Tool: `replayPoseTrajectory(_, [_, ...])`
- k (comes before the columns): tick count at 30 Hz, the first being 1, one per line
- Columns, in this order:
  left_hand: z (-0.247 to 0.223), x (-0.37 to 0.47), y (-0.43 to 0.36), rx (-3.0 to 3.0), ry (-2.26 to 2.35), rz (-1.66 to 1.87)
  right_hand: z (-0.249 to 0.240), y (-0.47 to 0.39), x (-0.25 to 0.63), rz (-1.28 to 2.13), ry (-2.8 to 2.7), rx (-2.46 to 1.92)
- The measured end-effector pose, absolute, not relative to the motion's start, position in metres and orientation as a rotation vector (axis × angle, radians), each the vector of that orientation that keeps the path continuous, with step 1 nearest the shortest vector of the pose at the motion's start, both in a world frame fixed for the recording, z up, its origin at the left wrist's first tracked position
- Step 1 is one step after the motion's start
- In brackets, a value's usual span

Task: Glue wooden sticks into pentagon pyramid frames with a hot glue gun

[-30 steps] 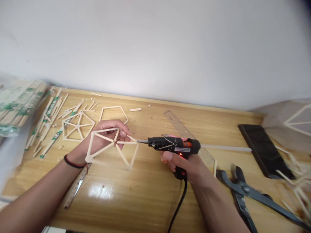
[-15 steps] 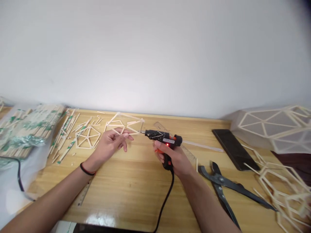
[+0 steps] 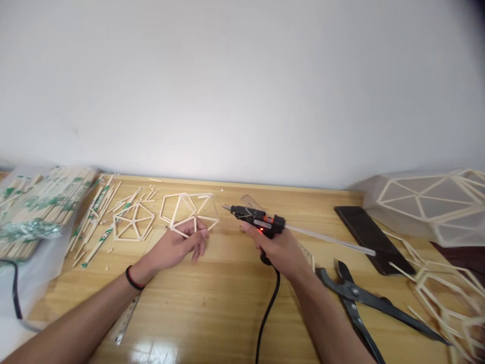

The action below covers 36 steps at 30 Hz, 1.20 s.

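Pinched at its lower edge, a wooden stick frame (image 3: 196,214) of joined polygons with spokes is held up by my left hand (image 3: 185,243). My right hand (image 3: 278,250) grips a black and orange hot glue gun (image 3: 257,220) by its handle. A small red light glows on the gun, and its nozzle points left, a short gap away from the stick frame. From the gun's rear sticks a long translucent glue stick (image 3: 329,240). On the table left of my left hand lies a separate spoked pentagon (image 3: 134,222) of sticks.
Left are loose sticks (image 3: 94,217) and plastic-wrapped chopstick bundles (image 3: 64,202). Large cutters (image 3: 354,292), a black phone (image 3: 373,240) and stick frameworks (image 3: 447,288) lie right, with a covered stick structure (image 3: 420,197) behind. A black cord (image 3: 267,313) trails from the gun toward the front.
The glue gun's nozzle has come away from the stick frame's right corner. My left hand has tilted the frame, so its spokes face me more. The camera view has shifted slightly.
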<state>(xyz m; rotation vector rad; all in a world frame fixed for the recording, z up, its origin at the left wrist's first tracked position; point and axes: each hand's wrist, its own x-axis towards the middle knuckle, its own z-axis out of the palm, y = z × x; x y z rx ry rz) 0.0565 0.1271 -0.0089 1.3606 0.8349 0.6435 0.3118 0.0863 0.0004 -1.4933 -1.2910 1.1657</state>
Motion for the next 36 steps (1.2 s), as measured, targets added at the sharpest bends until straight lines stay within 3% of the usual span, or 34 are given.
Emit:
replayPoseTrajectory(10, [-0.013, 0.052, 0.134, 1.165, 0.756, 0.647, -0.021, 0.079, 0.319, 1.436, -1.238, -1.426])
replayPoseTrajectory(36, [-0.008, 0.047, 0.137, 1.251, 0.737, 0.571, -0.039, 0.079, 0.321, 1.559, -1.068, -1.272])
